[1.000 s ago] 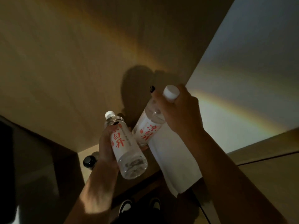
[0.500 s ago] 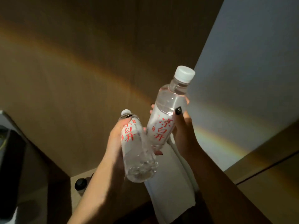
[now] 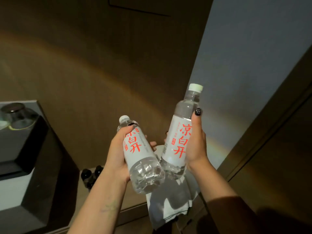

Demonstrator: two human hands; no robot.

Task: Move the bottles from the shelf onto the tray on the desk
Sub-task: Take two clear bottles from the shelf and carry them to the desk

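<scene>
A black tray (image 3: 25, 147) sits on the desk at far left. The left hand (image 3: 116, 156) grasps a water bottle (image 3: 140, 156) held in the air, tilted; touching it at the base, a second water bottle (image 3: 180, 137) is wrapped by the right hand (image 3: 195, 142).

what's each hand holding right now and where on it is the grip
The left hand grips one water bottle around its labelled body; the right hand grips the other bottle around its label too.

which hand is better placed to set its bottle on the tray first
Left, probably. The left hand grips its bottle on the side nearer the black tray at the left edge; the right hand holds its bottle farther away.
</scene>
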